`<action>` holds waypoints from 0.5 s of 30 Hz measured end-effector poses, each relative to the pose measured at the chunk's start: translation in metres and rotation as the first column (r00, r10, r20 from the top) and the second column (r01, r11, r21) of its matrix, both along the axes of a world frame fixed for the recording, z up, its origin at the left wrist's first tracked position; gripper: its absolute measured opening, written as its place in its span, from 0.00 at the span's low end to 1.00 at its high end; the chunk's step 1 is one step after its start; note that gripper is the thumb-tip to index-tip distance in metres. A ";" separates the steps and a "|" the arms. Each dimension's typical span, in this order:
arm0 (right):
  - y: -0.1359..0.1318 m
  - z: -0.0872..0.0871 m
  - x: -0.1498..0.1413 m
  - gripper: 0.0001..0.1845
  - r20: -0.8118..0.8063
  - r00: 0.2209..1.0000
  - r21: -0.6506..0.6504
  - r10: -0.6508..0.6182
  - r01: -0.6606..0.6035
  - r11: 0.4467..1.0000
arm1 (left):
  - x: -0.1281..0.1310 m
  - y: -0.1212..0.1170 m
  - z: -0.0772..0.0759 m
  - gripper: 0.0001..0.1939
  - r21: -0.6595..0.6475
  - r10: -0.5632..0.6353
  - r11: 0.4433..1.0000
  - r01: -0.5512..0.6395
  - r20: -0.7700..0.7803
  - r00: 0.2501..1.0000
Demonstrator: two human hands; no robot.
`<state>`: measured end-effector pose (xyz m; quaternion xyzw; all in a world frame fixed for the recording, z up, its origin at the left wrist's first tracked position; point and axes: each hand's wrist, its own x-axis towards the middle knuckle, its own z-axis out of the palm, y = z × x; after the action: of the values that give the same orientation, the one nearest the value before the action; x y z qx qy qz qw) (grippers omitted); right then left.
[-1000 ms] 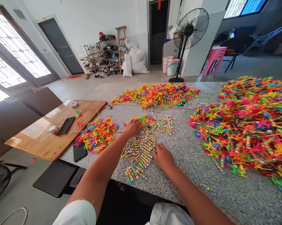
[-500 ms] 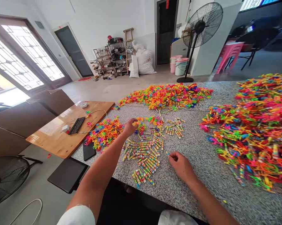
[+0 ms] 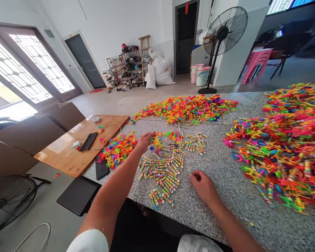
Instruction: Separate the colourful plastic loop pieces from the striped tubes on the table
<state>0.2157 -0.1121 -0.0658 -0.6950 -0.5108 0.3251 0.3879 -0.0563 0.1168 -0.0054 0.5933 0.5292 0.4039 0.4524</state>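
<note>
My left hand (image 3: 146,140) reaches over the granite-patterned table (image 3: 217,157), its fingers stretched forward beside a small cluster of bright plastic pieces (image 3: 156,142). I see nothing held between those fingers. Closer to me, my right hand (image 3: 201,182) is closed in a pinch just above the tabletop. A small colourful tip of a patterned tube (image 3: 190,171) pokes out from its fingertips; the remainder is hidden. Between the hands lie many short tubes with yellow, green and red patterns (image 3: 167,182), roughly lined up in rows. Another loose heap of plastic pieces (image 3: 120,148) lies left of my left hand.
A big multicoloured heap (image 3: 283,147) covers the table's right side, and another pile (image 3: 183,108) lies along the far edge. At left, a wooden board (image 3: 65,154) carries a black rack-like piece (image 3: 88,141). A black phone (image 3: 102,169) lies near it. A standing fan (image 3: 222,33) is beyond the table.
My left hand's fingers have straightened, and the orange pieces at its fingertips are no longer against them. My right hand keeps its pinch in nearly the same place. The view has shifted slightly.
</note>
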 end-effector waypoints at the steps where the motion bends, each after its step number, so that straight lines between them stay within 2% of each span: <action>1: 0.001 0.000 0.000 0.13 -0.009 1.000 0.009 -0.010 0.010 1.000 | -0.002 -0.004 0.003 0.30 -0.048 0.008 0.999 -0.003 0.108 0.994; 3: 0.003 0.001 0.000 0.13 -0.020 0.999 0.033 -0.033 0.033 0.999 | -0.005 -0.012 0.009 0.30 -0.139 0.051 0.990 -0.013 0.272 0.961; 5: 0.004 0.004 -0.003 0.13 -0.072 0.996 0.048 -0.048 0.052 0.998 | -0.002 -0.022 0.012 0.29 -0.197 0.111 0.979 -0.045 0.339 0.934; 7: 0.005 0.011 -0.009 0.15 -0.233 0.972 0.017 -0.038 0.043 0.999 | 0.007 -0.034 0.013 0.28 -0.246 0.157 0.968 -0.058 0.405 0.901; 9: 0.005 0.022 -0.019 0.16 -0.474 0.881 -0.002 -0.016 0.017 1.000 | 0.022 -0.049 0.012 0.28 -0.284 0.175 0.958 -0.040 0.468 0.866; 11: 0.007 0.034 -0.029 0.17 -0.666 0.746 0.024 0.006 0.013 1.000 | 0.042 -0.068 0.008 0.28 -0.299 0.175 0.954 -0.018 0.506 0.844; 13: 0.009 0.046 -0.037 0.18 -0.764 0.644 0.072 0.036 0.029 0.997 | 0.063 -0.090 0.003 0.27 -0.275 0.167 0.961 -0.030 0.489 0.856; 15: 0.010 0.054 -0.042 0.19 -0.805 0.591 0.099 0.058 0.038 0.994 | 0.082 -0.111 -0.001 0.27 -0.235 0.123 0.971 -0.033 0.379 0.917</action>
<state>0.1733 -0.1020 -0.0120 -0.4483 -0.3005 0.5788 0.6114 0.0255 0.0061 -0.0068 0.4242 0.4938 0.4697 0.5964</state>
